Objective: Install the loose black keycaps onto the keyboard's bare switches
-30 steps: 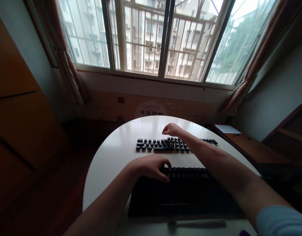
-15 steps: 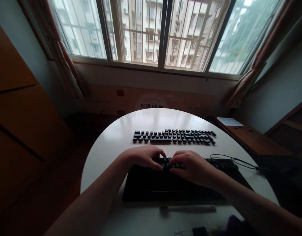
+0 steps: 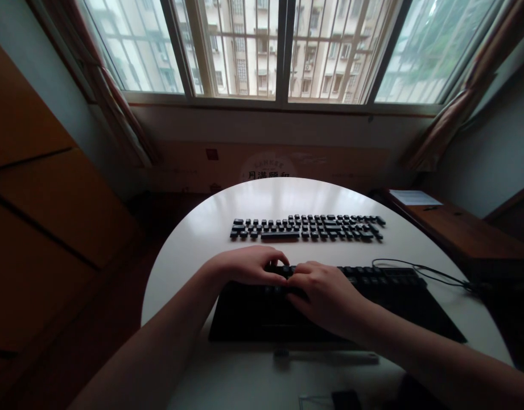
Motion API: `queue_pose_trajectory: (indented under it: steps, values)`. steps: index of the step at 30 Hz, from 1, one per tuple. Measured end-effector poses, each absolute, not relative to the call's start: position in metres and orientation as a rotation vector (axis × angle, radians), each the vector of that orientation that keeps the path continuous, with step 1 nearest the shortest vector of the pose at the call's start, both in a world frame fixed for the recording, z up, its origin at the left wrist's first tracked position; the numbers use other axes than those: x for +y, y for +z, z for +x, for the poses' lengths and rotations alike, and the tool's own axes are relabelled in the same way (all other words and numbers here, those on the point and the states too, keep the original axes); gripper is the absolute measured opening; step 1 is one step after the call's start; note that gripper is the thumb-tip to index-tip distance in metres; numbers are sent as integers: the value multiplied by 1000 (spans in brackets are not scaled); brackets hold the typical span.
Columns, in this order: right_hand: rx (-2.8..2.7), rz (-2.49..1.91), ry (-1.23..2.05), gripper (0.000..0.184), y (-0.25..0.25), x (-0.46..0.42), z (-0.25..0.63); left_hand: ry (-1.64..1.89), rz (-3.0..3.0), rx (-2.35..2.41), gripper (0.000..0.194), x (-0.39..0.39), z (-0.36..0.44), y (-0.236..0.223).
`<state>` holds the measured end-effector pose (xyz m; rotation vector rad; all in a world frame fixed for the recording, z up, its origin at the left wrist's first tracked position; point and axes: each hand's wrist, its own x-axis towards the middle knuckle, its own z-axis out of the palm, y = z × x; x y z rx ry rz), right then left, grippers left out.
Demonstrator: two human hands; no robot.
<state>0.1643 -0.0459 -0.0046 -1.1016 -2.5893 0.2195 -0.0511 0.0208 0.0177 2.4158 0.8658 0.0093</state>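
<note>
A black keyboard (image 3: 330, 324) lies on the round white table (image 3: 180, 267), its lower part bare of keycaps and its back rows still carrying several. My left hand (image 3: 255, 265) rests over its back left part, thumb and fingers curved around the keys there. My right hand (image 3: 319, 287) is right beside it, its bent fingertips pressed together against the keys and meeting the left thumb. Whatever sits between the right fingertips is hidden. Behind the keyboard, loose black keycaps (image 3: 306, 226) are laid out in rows, among them a long space bar (image 3: 280, 236).
A thin brush (image 3: 325, 357) lies in front of the keyboard. Black cable (image 3: 419, 266) loops off the table's right side. At the near edge is a dark object (image 3: 346, 400), partly cut off. A wooden desk (image 3: 453, 228) with paper (image 3: 415, 197) stands at right.
The view has shifted slightly. My right hand has moved left against the left thumb, closing the gap between the hands, and its fingers are more bent.
</note>
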Motion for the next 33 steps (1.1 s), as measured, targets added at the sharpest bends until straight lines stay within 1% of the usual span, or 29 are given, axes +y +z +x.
queue_pose_trajectory:
  steps: [7,12,17,20,28,33]
  values:
    - [-2490,-1248,270,4,-4,-45,164,-12,2475,899,52,17,-46,18]
    - [-2468,-1275,314,11,-4,-41,166,-19,2526,983,50,10,-39,17]
    - [-2515,-1241,307,16,-7,-37,168,-17,2498,1055,53,10,-37,14]
    - [-2541,-1224,335,16,-8,-35,170,-18,2465,1049,55,13,-37,13]
    - [-2523,-1232,410,18,-11,-28,170,-3,2446,1031,51,14,-37,12]
    - [-2556,-1220,449,17,0,-29,172,-3,2435,1062,51,12,-38,10]
